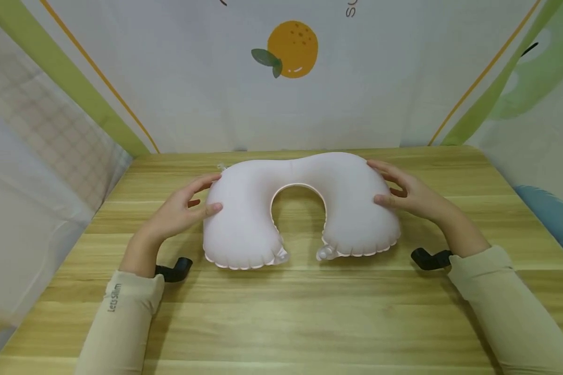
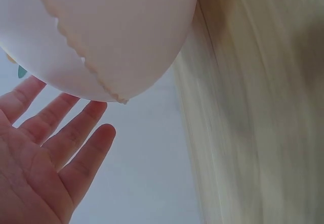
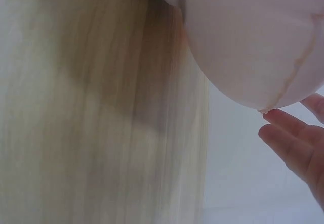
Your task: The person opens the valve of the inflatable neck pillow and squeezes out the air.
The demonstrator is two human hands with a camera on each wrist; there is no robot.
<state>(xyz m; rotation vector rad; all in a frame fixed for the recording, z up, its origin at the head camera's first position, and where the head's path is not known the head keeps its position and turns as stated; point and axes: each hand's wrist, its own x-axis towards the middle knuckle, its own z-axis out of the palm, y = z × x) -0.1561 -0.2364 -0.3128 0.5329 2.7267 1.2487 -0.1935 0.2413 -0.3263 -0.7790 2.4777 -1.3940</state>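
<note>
A pale pinkish-white inflatable neck pillow [image 1: 244, 208] sits in the middle of the head view, plump and U-shaped, its opening toward me. Clear plastic valves [image 1: 327, 253] show at the inner tips of its two ends, and a crinkled seam runs along its edge. My left hand [image 1: 178, 211] holds its left side, thumb on the upper face and fingers along the outer edge. On the opposite side my right hand [image 1: 417, 198] holds it the same way. In the left wrist view, fingertips [image 2: 96, 107] meet the pillow's rounded underside; the right wrist view shows similar contact.
The pillow is over a wood-grain table [image 1: 281, 317]. A white curtain [image 1: 192, 78] printed with an orange stands behind it, with more printed fabric at both sides. Black camera mounts [image 1: 175, 271] stick out at both wrists.
</note>
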